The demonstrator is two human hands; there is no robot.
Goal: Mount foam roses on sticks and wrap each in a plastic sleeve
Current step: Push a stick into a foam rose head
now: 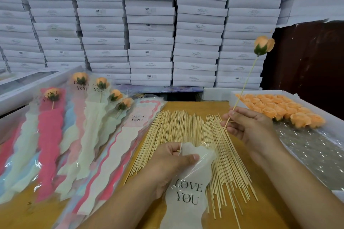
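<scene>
The right hand (249,126) pinches a thin wooden stick (240,96) between thumb and fingertips, holding it slanted up to the right with an orange foam rose (264,45) mounted on its top end, high above the table. The stick's bottom tip meets the open mouth of a clear plastic sleeve (188,188) printed "LOVE YOU", which the left hand (171,165) grips at its upper edge, thumb on top and fingers curled under. The sleeve lies over a spread pile of bare sticks (188,135) on the yellow table (197,107). To the right, a white tray (316,109) holds rows of loose orange roses (279,108). On the left, finished wrapped roses (93,102) lie fanned over a stack of pink, blue and pale green sleeves (48,135). Stacked white boxes (149,24) fill the wall behind.
</scene>
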